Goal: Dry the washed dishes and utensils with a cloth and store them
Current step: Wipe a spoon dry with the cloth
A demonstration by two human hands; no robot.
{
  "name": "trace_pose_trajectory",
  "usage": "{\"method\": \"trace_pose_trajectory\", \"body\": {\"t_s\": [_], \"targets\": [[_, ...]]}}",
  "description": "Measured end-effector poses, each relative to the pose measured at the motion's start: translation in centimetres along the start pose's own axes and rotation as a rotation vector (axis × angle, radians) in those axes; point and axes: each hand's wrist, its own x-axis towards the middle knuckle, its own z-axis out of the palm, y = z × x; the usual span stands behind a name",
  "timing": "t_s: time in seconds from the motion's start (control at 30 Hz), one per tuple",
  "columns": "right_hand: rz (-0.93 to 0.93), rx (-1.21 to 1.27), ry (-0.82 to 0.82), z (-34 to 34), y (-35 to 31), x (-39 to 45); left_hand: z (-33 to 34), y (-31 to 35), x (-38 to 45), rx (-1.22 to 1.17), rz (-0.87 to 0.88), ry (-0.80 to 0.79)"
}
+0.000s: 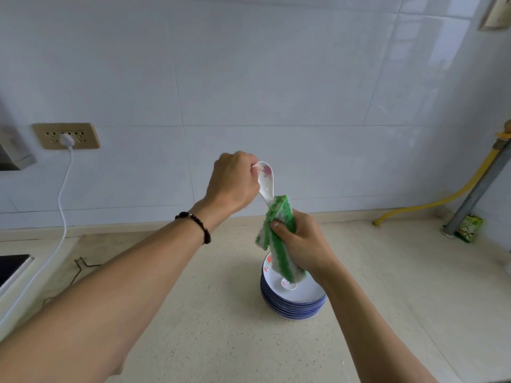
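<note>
Slippage looks the danger: left hand (232, 183) only pinches the spoon (266, 181) bowl while right hand (300, 241), fingers clamped on the cloth (276, 233), tugs its handle above stacked plates (293, 302).

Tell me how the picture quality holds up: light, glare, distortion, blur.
Head view: soft even daylight, faint shadows; mild glare on the wall tiles; wide-angle bending curves the counter edge and stretches the forearms; spoon, cloth and plates reasonably sharp.

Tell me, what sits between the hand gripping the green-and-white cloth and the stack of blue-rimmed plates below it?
In the head view, only the cloth's hanging tail, dangling from the right hand onto the top plate, beside a small white spoon.
</note>
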Motion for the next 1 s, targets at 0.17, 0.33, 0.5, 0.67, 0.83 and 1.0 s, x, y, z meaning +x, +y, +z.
{"method": "trace_pose_trajectory", "body": {"t_s": [0.17,0.33,0.5,0.67,0.83,1.0], "targets": [[0.034,0.141,0.136,0.0,-0.8,0.8,-0.1,1.9,-1.9,0.003,0.167,-0.098],[0.032,0.066,0.013,0.9,-0.8,-0.5,-1.1,-0.7,-0.4,0.000,0.034,-0.138],[0.042,0.217,0.168,1.7,-2.0,1.0,-0.6,0.3,-2.0,0.023,0.115,-0.345],[0.192,0.700,0.313,2.5,-1.4,1.4,-1.4,-0.2,-3.5,-0.064,-0.075,-0.230],[0.255,1.042,0.415,3.7,-2.1,1.7,0.2,-1.5,-6.4,-0.391,-0.267,-0.555],[0.229,1.138,0.400,6.2,-2.9,1.0,-0.2,-1.6,-7.1,-0.387,-0.187,-0.534]]}}
